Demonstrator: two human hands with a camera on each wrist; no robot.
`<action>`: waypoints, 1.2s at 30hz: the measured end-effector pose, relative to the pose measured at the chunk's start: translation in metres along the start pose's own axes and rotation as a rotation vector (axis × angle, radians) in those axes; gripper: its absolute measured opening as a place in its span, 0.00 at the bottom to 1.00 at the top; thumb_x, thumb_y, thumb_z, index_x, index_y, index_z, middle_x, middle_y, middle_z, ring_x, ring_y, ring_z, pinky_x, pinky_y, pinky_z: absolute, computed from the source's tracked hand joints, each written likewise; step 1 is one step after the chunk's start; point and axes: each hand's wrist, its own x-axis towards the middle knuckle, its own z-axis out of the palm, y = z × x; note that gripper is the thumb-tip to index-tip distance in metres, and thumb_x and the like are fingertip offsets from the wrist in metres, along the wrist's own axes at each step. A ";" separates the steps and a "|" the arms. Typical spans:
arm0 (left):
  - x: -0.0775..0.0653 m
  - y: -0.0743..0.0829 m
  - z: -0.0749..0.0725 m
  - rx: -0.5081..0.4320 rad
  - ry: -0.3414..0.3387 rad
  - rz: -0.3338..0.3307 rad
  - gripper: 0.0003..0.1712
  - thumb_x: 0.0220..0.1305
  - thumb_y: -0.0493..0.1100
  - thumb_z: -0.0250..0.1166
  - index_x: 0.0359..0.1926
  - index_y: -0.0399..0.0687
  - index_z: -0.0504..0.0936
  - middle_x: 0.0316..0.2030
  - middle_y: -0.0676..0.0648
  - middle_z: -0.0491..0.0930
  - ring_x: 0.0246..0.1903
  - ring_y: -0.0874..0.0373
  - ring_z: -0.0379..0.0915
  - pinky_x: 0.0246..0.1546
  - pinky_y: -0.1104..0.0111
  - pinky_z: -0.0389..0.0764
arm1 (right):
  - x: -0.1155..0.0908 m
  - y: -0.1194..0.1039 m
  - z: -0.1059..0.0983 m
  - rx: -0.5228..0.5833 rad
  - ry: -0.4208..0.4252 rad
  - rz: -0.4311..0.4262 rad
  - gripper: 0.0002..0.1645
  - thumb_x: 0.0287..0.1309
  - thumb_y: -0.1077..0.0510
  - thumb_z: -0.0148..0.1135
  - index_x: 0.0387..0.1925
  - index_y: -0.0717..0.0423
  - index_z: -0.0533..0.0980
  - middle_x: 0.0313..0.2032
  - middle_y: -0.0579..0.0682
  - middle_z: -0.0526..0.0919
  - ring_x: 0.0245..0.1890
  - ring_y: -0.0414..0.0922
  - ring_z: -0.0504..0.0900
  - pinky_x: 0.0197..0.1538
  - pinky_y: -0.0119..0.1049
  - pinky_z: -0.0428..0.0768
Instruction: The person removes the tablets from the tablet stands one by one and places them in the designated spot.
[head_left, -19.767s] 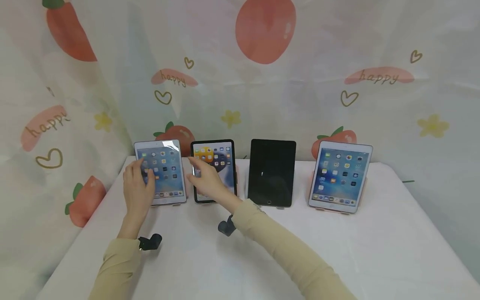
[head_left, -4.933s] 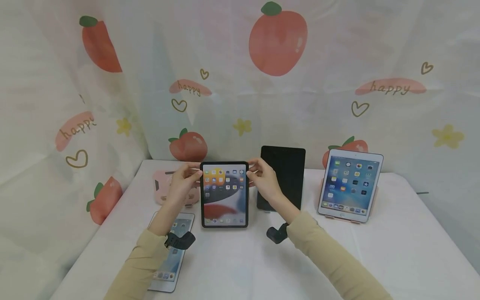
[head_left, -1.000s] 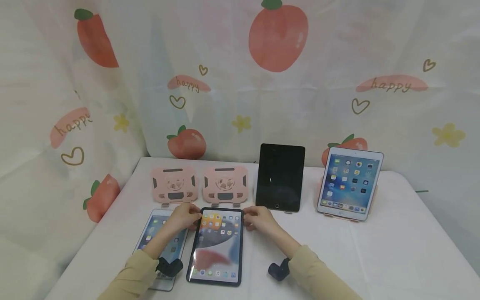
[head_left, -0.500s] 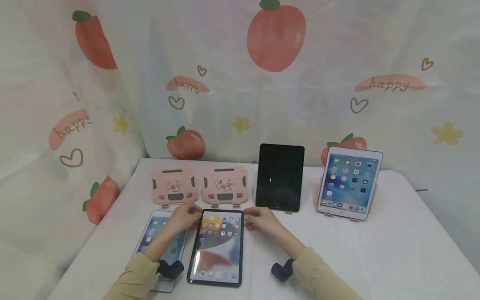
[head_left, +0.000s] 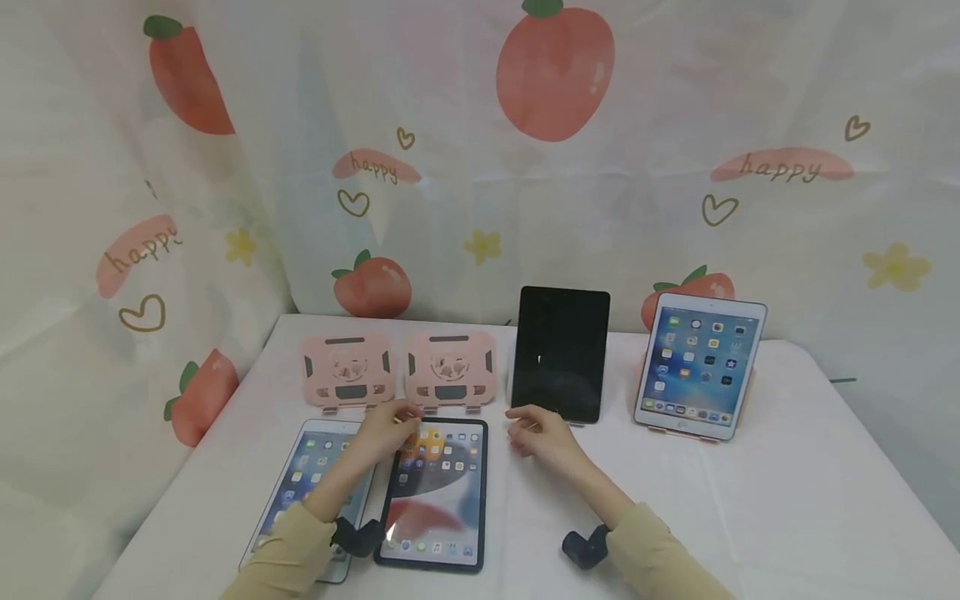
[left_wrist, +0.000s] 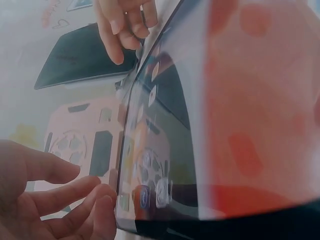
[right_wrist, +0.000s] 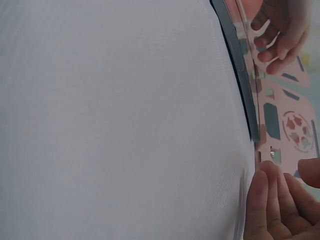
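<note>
A black-framed tablet (head_left: 435, 521) with a lit home screen lies flat at the front of the table. My left hand (head_left: 387, 433) hovers by its upper left corner, fingers loosely bent and holding nothing; in the left wrist view the fingertips are right at the tablet's (left_wrist: 160, 115) edge. Off the tablet's upper right side is my right hand (head_left: 551, 442), its fingers relaxed around nothing. Under my left forearm, partly covered, lies a white tablet (head_left: 306, 467). Two pink stands (head_left: 315, 379) with cut-outs stand bare behind the two flat tablets.
A dark-screened tablet (head_left: 561, 354) leans upright to the right of the pink stands. Farther right, a white tablet (head_left: 697, 367) with a lit screen rests on a pink stand. White cloth (head_left: 795, 500) covers the table, and a fruit-print curtain (head_left: 450, 83) hangs behind.
Both hands have let go of the black-framed tablet's upper corners. The right hand has drawn away rightward; the left has shifted slightly right over its corner. The tablet stays in place.
</note>
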 end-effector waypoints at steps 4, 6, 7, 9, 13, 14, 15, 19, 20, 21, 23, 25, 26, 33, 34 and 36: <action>0.002 0.004 0.004 0.017 0.012 0.045 0.10 0.63 0.40 0.60 0.44 0.43 0.83 0.35 0.44 0.82 0.28 0.57 0.74 0.26 0.69 0.72 | -0.001 0.004 -0.008 0.019 0.031 -0.007 0.17 0.61 0.66 0.56 0.51 0.65 0.76 0.36 0.57 0.81 0.33 0.45 0.83 0.38 0.32 0.83; 0.003 0.008 0.007 0.003 0.013 0.056 0.11 0.63 0.40 0.61 0.44 0.42 0.83 0.35 0.44 0.82 0.28 0.58 0.74 0.25 0.70 0.72 | -0.002 0.006 -0.012 0.023 0.046 -0.009 0.16 0.61 0.66 0.56 0.51 0.64 0.76 0.37 0.57 0.81 0.33 0.45 0.83 0.37 0.31 0.82; 0.003 0.009 0.008 -0.011 0.010 0.062 0.11 0.63 0.40 0.61 0.45 0.42 0.83 0.35 0.43 0.82 0.27 0.58 0.75 0.25 0.71 0.72 | -0.002 0.007 -0.015 0.022 0.052 -0.011 0.16 0.61 0.65 0.56 0.51 0.64 0.76 0.37 0.58 0.82 0.33 0.45 0.83 0.37 0.29 0.82; 0.004 0.012 0.011 -0.032 -0.001 0.075 0.11 0.63 0.39 0.60 0.45 0.42 0.83 0.35 0.43 0.82 0.28 0.58 0.76 0.24 0.71 0.74 | -0.004 0.008 -0.019 0.026 0.071 -0.017 0.16 0.61 0.66 0.57 0.51 0.65 0.76 0.37 0.59 0.82 0.33 0.44 0.83 0.36 0.28 0.81; 0.005 0.019 0.016 -0.079 -0.038 0.077 0.11 0.65 0.39 0.59 0.46 0.42 0.82 0.36 0.43 0.81 0.29 0.55 0.79 0.24 0.70 0.76 | -0.008 0.011 -0.028 0.049 0.107 -0.029 0.16 0.61 0.66 0.57 0.51 0.67 0.76 0.38 0.62 0.82 0.32 0.42 0.83 0.34 0.26 0.80; 0.006 0.020 0.018 -0.088 -0.043 0.079 0.11 0.65 0.40 0.59 0.46 0.42 0.82 0.36 0.43 0.81 0.29 0.55 0.79 0.25 0.70 0.77 | -0.009 0.012 -0.031 0.057 0.115 -0.029 0.16 0.61 0.66 0.57 0.51 0.67 0.76 0.38 0.63 0.82 0.32 0.41 0.83 0.34 0.26 0.80; 0.007 0.022 0.019 -0.101 -0.047 0.079 0.11 0.65 0.40 0.59 0.46 0.42 0.82 0.36 0.44 0.81 0.30 0.55 0.80 0.26 0.70 0.79 | -0.009 0.013 -0.032 0.061 0.122 -0.027 0.16 0.61 0.66 0.58 0.51 0.68 0.75 0.38 0.63 0.82 0.31 0.41 0.83 0.34 0.25 0.80; 0.012 0.027 0.026 -0.115 -0.035 0.106 0.11 0.65 0.40 0.60 0.45 0.44 0.82 0.38 0.45 0.81 0.33 0.57 0.79 0.29 0.70 0.79 | -0.011 0.017 -0.039 0.079 0.161 -0.007 0.16 0.61 0.66 0.58 0.51 0.68 0.75 0.39 0.64 0.83 0.31 0.38 0.82 0.34 0.26 0.80; 0.013 0.029 0.028 -0.123 -0.032 0.109 0.10 0.65 0.40 0.60 0.45 0.44 0.83 0.38 0.45 0.81 0.33 0.57 0.78 0.30 0.69 0.80 | -0.011 0.018 -0.041 0.077 0.171 -0.003 0.16 0.61 0.66 0.58 0.51 0.68 0.75 0.39 0.63 0.83 0.31 0.38 0.82 0.34 0.26 0.81; 0.014 0.031 0.029 -0.130 -0.032 0.108 0.11 0.65 0.40 0.59 0.45 0.44 0.83 0.39 0.45 0.80 0.33 0.58 0.78 0.30 0.69 0.80 | -0.011 0.019 -0.043 0.075 0.179 0.000 0.16 0.61 0.66 0.57 0.51 0.68 0.75 0.39 0.63 0.83 0.31 0.38 0.82 0.34 0.26 0.81; 0.016 0.035 0.033 -0.132 -0.032 0.105 0.11 0.65 0.40 0.59 0.46 0.43 0.82 0.40 0.43 0.81 0.33 0.57 0.78 0.32 0.68 0.82 | -0.011 0.021 -0.047 0.067 0.194 0.008 0.16 0.62 0.67 0.56 0.51 0.68 0.75 0.39 0.63 0.83 0.31 0.36 0.81 0.35 0.25 0.80; 0.018 0.039 0.035 -0.148 -0.035 0.095 0.12 0.65 0.40 0.58 0.47 0.42 0.82 0.42 0.42 0.81 0.35 0.56 0.80 0.35 0.66 0.84 | -0.010 0.023 -0.052 0.058 0.204 0.010 0.15 0.63 0.67 0.55 0.51 0.67 0.75 0.39 0.62 0.82 0.32 0.35 0.80 0.35 0.25 0.80; 0.019 0.042 0.036 -0.146 -0.032 0.095 0.13 0.66 0.40 0.58 0.48 0.42 0.81 0.44 0.42 0.81 0.38 0.54 0.80 0.38 0.64 0.84 | -0.010 0.024 -0.055 0.048 0.208 0.006 0.15 0.63 0.66 0.55 0.51 0.67 0.75 0.40 0.62 0.82 0.32 0.35 0.80 0.36 0.25 0.80; 0.023 0.056 0.040 -0.198 0.008 0.131 0.14 0.67 0.42 0.59 0.51 0.45 0.80 0.48 0.42 0.81 0.49 0.49 0.77 0.50 0.59 0.80 | -0.010 0.025 -0.070 -0.054 0.236 -0.010 0.17 0.65 0.63 0.53 0.53 0.63 0.74 0.46 0.61 0.81 0.40 0.41 0.79 0.40 0.22 0.78; 0.024 0.058 0.041 -0.213 0.011 0.138 0.14 0.67 0.42 0.59 0.52 0.46 0.80 0.47 0.43 0.81 0.47 0.50 0.77 0.48 0.61 0.81 | -0.009 0.025 -0.072 -0.065 0.246 -0.014 0.17 0.65 0.64 0.53 0.54 0.63 0.74 0.47 0.61 0.81 0.40 0.42 0.79 0.40 0.22 0.77; 0.027 0.061 0.043 -0.236 0.017 0.147 0.13 0.67 0.42 0.59 0.51 0.48 0.80 0.45 0.44 0.81 0.44 0.52 0.78 0.43 0.66 0.82 | -0.007 0.025 -0.075 -0.091 0.273 -0.018 0.17 0.64 0.65 0.53 0.54 0.62 0.75 0.48 0.61 0.81 0.42 0.44 0.79 0.40 0.22 0.76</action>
